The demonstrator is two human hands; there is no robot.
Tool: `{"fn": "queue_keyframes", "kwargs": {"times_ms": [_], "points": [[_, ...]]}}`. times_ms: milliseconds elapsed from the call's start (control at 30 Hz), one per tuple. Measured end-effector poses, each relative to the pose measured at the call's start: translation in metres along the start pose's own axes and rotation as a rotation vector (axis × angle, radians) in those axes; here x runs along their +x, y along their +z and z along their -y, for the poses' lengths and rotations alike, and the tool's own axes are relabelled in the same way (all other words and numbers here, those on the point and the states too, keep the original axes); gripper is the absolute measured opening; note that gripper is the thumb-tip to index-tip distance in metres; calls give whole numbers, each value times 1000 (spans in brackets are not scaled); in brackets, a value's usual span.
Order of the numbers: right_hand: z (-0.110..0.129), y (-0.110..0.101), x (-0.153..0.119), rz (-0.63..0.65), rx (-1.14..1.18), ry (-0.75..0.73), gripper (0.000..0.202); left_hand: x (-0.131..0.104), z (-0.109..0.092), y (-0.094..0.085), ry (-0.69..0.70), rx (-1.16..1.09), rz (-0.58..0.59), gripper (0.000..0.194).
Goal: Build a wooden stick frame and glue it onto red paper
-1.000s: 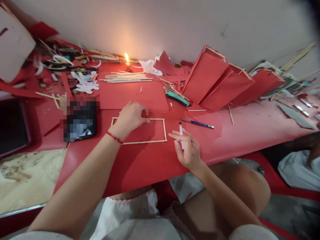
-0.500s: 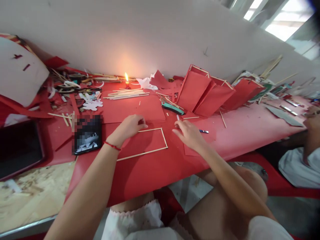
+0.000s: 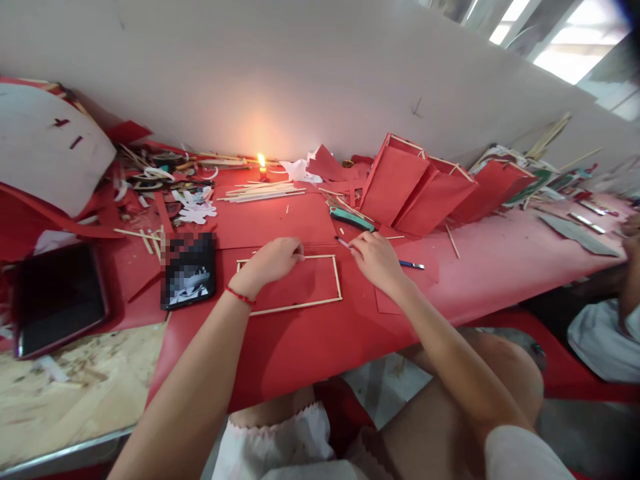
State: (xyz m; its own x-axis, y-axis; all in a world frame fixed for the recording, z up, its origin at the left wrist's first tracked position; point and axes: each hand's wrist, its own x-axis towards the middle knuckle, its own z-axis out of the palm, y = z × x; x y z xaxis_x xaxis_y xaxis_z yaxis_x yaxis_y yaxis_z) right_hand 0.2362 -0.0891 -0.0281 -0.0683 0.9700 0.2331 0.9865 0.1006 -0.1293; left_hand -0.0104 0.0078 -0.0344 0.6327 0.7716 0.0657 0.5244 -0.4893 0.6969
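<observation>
My left hand (image 3: 276, 261), with a red cord at the wrist, hovers over a rectangular frame of thin wooden strips (image 3: 300, 307). Its fingers curl together, and whatever they may hold is hidden. The frame lies on red paper (image 3: 315, 283), its left part partly covered by this hand. To the right of the frame, my right hand (image 3: 376, 260) pinches a short whitish stick with a dark tip (image 3: 342, 241), pointing left. Close by are a green-handled cutter (image 3: 353, 219) behind this hand and a blue cutter (image 3: 412, 265) at its right.
A lit candle (image 3: 263, 172) burns near the wall, behind a pile of wooden strips (image 3: 265, 192). Red paper boxes (image 3: 395, 180) lean at the back right. A phone (image 3: 189, 272) and a tablet (image 3: 60, 300) lie left. Another person's arm (image 3: 631, 267) shows at far right.
My right hand has turned the whitish stick so its dark tip points left. My left hand has uncovered more of the frame's left end. The whole view has shifted slightly.
</observation>
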Motion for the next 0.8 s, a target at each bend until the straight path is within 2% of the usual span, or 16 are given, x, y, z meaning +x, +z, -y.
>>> {"fn": "queue_keyframes", "kwargs": {"times_ms": [100,200,333,400,467,500,633,800], "points": [[0,0,10,-18,127,18,21,-3,-4,-14,13,-187,-66,13],[0,4,18,-34,260,30,18,-5,-6,-25,17,-362,-176,25],[4,14,26,-45,457,35,20,-4,-3,-28,-13,-968,-426,33],[7,18,29,-45,552,30,36,-1,0,-26,-41,-1173,-522,27],[10,21,31,-40,614,23,50,2,3,-22,-57,-1191,-566,15],[11,23,32,-35,625,21,49,3,4,-21,-64,-1201,-586,11],[10,30,32,4,563,24,16,6,6,-17,-67,-1224,-651,10],[9,37,33,80,426,-12,19,8,3,-16,-6,-1214,-687,12]]}}
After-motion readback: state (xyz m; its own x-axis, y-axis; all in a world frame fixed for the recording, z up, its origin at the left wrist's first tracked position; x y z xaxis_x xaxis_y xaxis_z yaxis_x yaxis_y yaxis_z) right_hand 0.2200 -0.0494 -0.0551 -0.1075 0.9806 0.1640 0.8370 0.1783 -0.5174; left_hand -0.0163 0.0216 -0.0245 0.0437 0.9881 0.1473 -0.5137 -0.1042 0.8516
